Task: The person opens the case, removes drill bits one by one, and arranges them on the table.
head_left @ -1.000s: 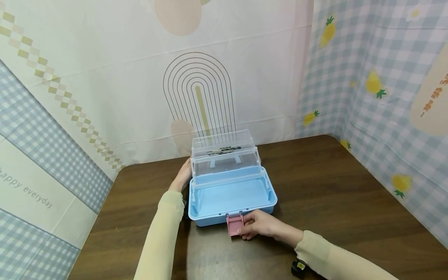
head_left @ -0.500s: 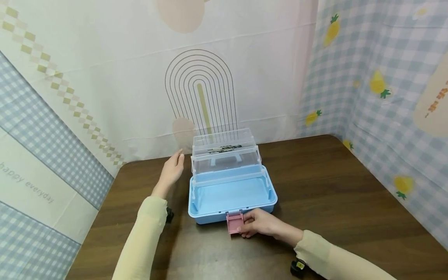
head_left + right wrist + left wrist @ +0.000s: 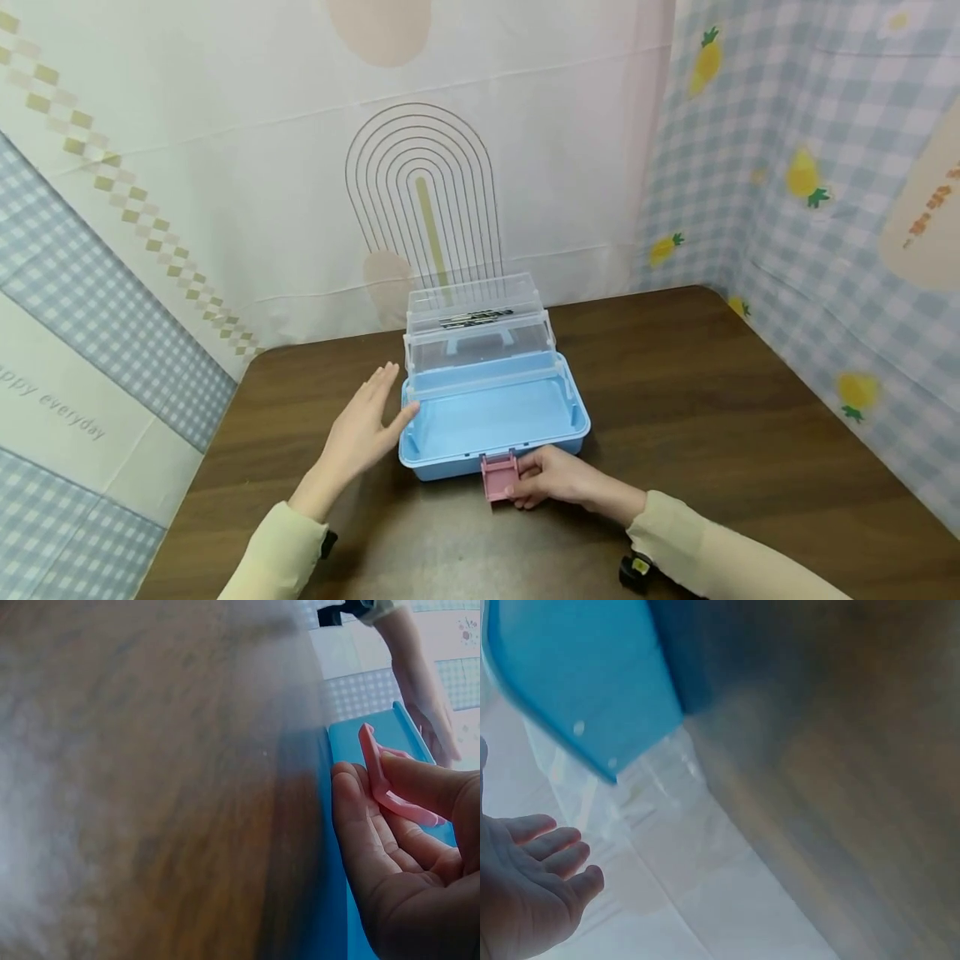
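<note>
A light blue toolbox (image 3: 491, 417) stands on the table with its clear trays (image 3: 480, 346) raised at the back. Several dark drill bits (image 3: 477, 319) lie in the upper tray. At the box's front hangs a pink latch (image 3: 500, 479), which my right hand (image 3: 558, 477) pinches between thumb and fingers. The right wrist view shows the thumb pressed on the pink latch (image 3: 379, 776) from one side. My left hand (image 3: 362, 425) is beside the box's left end, fingers extended, thumb close to the rim. In the left wrist view the left hand (image 3: 532, 885) holds nothing.
The brown wooden table (image 3: 720, 417) carries the box near its middle. Behind it hangs a white patterned cloth (image 3: 285, 167), close to the raised trays. A blue checked cloth (image 3: 765, 192) borders the right side.
My left hand has come away from the raised trays' left side, swung out left, then moved nearer along the box's left end with fingers spread. The right hand stays on the latch.
</note>
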Demonstrator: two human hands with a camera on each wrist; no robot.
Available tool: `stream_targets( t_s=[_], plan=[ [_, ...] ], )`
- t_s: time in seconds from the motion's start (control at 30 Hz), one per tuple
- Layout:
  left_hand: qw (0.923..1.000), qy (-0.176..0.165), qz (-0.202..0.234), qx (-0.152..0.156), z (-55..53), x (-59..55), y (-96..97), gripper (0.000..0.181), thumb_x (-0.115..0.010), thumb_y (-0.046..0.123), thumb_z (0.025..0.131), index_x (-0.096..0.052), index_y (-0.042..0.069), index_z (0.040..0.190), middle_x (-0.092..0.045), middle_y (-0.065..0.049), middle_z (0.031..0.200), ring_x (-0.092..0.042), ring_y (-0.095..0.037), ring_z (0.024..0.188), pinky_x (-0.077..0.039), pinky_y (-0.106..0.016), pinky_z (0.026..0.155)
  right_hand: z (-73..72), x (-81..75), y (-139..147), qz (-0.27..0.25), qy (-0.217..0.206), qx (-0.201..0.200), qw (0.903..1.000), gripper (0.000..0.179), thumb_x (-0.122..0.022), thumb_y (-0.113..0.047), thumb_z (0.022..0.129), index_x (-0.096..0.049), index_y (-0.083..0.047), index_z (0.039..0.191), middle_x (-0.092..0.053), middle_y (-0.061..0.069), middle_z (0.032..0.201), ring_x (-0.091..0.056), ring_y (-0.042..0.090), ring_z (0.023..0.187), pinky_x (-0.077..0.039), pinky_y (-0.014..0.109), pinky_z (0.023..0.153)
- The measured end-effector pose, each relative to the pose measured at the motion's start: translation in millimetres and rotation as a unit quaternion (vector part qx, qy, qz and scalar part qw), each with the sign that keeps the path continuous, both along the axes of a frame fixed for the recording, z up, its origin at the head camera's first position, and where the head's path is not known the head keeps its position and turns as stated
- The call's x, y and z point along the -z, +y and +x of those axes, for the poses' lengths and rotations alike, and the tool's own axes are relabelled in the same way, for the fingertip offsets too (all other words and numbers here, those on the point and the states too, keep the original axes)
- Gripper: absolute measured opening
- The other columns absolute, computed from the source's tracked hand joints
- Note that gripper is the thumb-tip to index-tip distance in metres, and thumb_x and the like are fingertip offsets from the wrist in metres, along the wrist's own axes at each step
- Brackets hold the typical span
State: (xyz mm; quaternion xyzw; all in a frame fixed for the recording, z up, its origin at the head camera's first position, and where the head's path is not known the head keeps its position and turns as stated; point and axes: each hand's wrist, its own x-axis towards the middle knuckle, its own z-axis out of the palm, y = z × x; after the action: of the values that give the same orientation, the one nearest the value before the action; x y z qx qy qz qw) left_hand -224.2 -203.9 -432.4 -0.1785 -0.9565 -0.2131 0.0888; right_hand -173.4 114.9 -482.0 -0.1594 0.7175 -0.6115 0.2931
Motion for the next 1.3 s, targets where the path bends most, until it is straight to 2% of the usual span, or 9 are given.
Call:
stream_targets(
  t_s=[0.17, 0.3, 0.43, 0.63, 0.97, 1.1, 1.3],
  plan=[
    [0.9989, 0.006, -0.030, 0.036, 18.5, 8.3, -0.6, 0.090, -0.060, 0.058, 0.096, -0.028, 0.003, 0.159, -0.029, -0.014, 0.163, -0.024, -0.030, 0.151, -0.021, -0.051, 0.120, 0.8, 0.4, -3.9, -0.003, 0.004, -0.002, 1.0000, 0.014, -0.070, -0.004, 0.093, -0.071, 0.011, 0.094, -0.073, 0.017, 0.082, -0.070, 0.018, 0.072, -0.061, 0.036, 0.070],
    [0.9976, 0.013, -0.043, 0.053, 25.5, 15.9, 1.4, 0.097, -0.060, 0.062, 0.094, -0.025, 0.000, 0.159, -0.029, -0.017, 0.163, -0.026, -0.032, 0.150, -0.025, -0.052, 0.118, 1.9, 0.1, -5.0, -0.006, 0.005, 0.001, 1.0000, 0.014, -0.070, -0.003, 0.093, -0.070, 0.011, 0.093, -0.073, 0.018, 0.082, -0.069, 0.017, 0.071, -0.061, 0.037, 0.070],
    [0.9969, 0.005, -0.048, 0.061, 30.1, 19.9, 3.4, 0.106, -0.060, 0.067, 0.091, -0.017, -0.001, 0.160, -0.024, -0.018, 0.164, -0.026, -0.034, 0.150, -0.027, -0.051, 0.117, 2.5, -0.2, -5.6, -0.009, 0.007, -0.002, 0.9999, 0.015, -0.070, -0.003, 0.092, -0.070, 0.011, 0.094, -0.073, 0.017, 0.083, -0.069, 0.017, 0.070, -0.061, 0.037, 0.070],
    [0.9969, -0.014, -0.041, 0.065, 32.3, 20.4, 6.3, 0.112, -0.061, 0.070, 0.089, -0.008, 0.002, 0.162, -0.016, -0.017, 0.166, -0.023, -0.031, 0.151, -0.031, -0.051, 0.116, 2.0, -0.8, -4.8, -0.008, 0.002, 0.001, 1.0000, 0.015, -0.070, -0.004, 0.093, -0.070, 0.011, 0.093, -0.073, 0.017, 0.083, -0.069, 0.016, 0.071, -0.060, 0.035, 0.070],
    [0.9973, -0.025, -0.034, 0.060, 30.7, 21.0, 8.1, 0.115, -0.060, 0.072, 0.087, -0.008, 0.001, 0.161, -0.016, -0.017, 0.166, -0.024, -0.032, 0.150, -0.034, -0.051, 0.114, 1.0, -1.0, 4.8, 0.007, 0.030, -0.022, 0.9993, 0.016, -0.067, -0.005, 0.095, -0.071, 0.011, 0.096, -0.072, 0.015, 0.085, -0.068, 0.015, 0.073, -0.060, 0.033, 0.071],
    [0.9973, -0.030, -0.030, 0.061, 31.0, 20.4, 9.6, 0.116, -0.060, 0.073, 0.086, -0.008, 0.001, 0.161, -0.017, -0.017, 0.166, -0.023, -0.030, 0.151, -0.033, -0.051, 0.114, 0.9, -4.0, 22.5, 0.025, 0.030, -0.023, 0.9990, 0.020, -0.068, -0.006, 0.094, -0.072, 0.011, 0.105, -0.073, 0.014, 0.088, -0.069, 0.017, 0.078, -0.060, 0.033, 0.071],
    [0.9972, -0.035, -0.027, 0.061, 31.0, 20.4, 11.7, 0.117, -0.059, 0.075, 0.085, -0.008, 0.003, 0.162, -0.016, -0.014, 0.166, -0.022, -0.028, 0.151, -0.034, -0.050, 0.114, -1.4, -6.3, 65.3, 0.051, 0.025, 0.005, 0.9984, 0.027, -0.069, -0.008, 0.094, -0.070, 0.012, 0.112, -0.074, 0.014, 0.094, -0.070, 0.018, 0.081, -0.060, 0.035, 0.073]
  ],
)
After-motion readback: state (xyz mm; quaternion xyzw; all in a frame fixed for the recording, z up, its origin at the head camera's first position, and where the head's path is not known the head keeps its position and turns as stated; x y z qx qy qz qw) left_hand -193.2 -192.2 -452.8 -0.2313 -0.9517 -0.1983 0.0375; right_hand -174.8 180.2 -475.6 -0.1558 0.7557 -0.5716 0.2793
